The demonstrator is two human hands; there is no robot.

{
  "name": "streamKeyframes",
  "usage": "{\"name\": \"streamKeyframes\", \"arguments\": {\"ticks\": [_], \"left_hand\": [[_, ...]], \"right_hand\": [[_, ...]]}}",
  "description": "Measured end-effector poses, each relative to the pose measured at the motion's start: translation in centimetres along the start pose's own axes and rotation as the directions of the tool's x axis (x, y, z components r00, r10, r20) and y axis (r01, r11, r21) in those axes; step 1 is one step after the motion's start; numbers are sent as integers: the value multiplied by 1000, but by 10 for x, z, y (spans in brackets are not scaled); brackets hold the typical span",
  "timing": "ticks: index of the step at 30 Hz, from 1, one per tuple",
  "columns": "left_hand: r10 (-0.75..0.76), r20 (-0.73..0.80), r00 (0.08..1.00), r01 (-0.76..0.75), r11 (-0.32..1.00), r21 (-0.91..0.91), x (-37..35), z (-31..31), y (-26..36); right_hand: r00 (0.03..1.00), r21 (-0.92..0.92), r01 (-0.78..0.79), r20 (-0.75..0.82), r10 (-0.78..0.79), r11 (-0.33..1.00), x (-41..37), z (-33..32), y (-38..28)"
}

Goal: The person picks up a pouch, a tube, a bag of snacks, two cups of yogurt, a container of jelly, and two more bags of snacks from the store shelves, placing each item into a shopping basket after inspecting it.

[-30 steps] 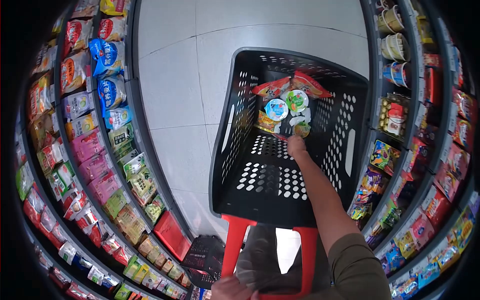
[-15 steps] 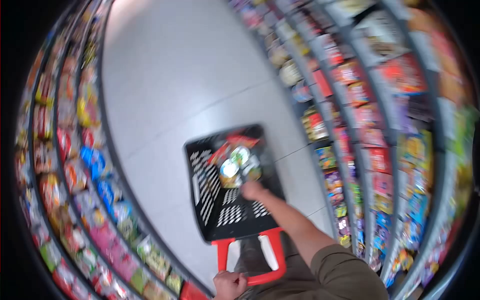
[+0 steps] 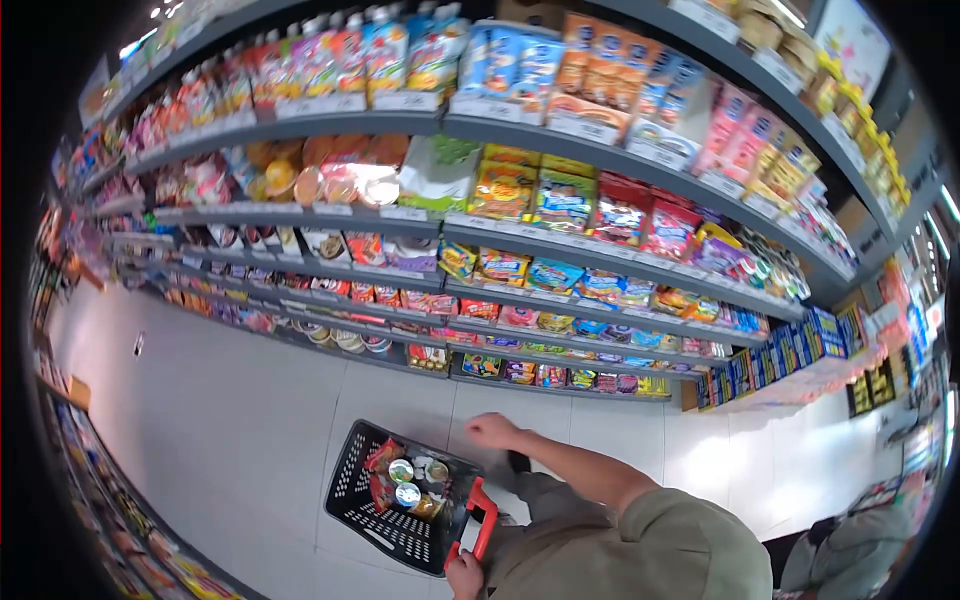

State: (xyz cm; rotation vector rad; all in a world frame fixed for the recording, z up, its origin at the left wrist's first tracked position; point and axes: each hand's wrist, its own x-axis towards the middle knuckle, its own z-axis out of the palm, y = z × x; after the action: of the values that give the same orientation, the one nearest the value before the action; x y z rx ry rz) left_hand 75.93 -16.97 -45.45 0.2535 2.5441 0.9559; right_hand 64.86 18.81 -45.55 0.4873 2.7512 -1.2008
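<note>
A black shopping basket (image 3: pixel 352 500) with perforated walls hangs or rolls in front of me. Its red handle (image 3: pixel 484 520) is gripped by my left hand (image 3: pixel 465 573). Inside lie several round-lidded containers (image 3: pixel 407 493) and red packets (image 3: pixel 383 456) toward the far wall. My right hand (image 3: pixel 494 431) is outside the basket, just beyond its upper right edge, with the fingers curled in and nothing visible in them. The arm stretches out between the basket and the shelves.
Long grey shelves (image 3: pixel 370 122) run across ahead, stocked with pouches, candy bags (image 3: pixel 565 200) and packets. Stacked blue boxes (image 3: pixel 770 362) stand at the shelf end on the right. Another shelf (image 3: pixel 95 500) lines the lower left. A person in grey (image 3: pixel 845 555) is at lower right.
My right hand has come out of the basket, where it was over the containers. The view has swung toward the right-hand shelves. My left hand stays on the handle.
</note>
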Motion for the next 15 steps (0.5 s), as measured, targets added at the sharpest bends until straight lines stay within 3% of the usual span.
{"name": "streamKeyframes", "arguments": {"ticks": [2, 3, 4, 6, 10, 12, 14, 15], "left_hand": [[-23, 51, 998, 22, 999, 24, 3, 4, -11], [-69, 91, 993, 67, 997, 32, 6, 5, -12], [-57, 87, 995, 54, 998, 43, 7, 3, -13], [-151, 236, 960, 152, 988, 16, 10, -1, -13], [-175, 228, 958, 169, 985, 48, 9, -5, 1], [-105, 224, 969, 84, 991, 99, 8, -1, -13], [208, 242, 948, -298, 847, 440, 18, 11, -32], [-52, 318, 947, -58, 944, 325, 31, 13, -34]], "right_hand": [[986, -83, -164, -7, 164, 983, -50, -12, 48], [974, -208, -206, 46, 220, 956, -78, -18, 67], [959, -243, -234, 102, 265, 941, -105, -23, 84], [931, -358, -216, 206, 302, 908, -154, -17, 130], [863, -298, -353, 264, 431, 887, -230, -35, 157], [822, -267, -416, 298, 485, 869, -257, -42, 169], [754, -73, -577, 337, 564, 814, -278, -54, 181], [757, -59, -578, 335, 562, 814, -287, -54, 190]]}}
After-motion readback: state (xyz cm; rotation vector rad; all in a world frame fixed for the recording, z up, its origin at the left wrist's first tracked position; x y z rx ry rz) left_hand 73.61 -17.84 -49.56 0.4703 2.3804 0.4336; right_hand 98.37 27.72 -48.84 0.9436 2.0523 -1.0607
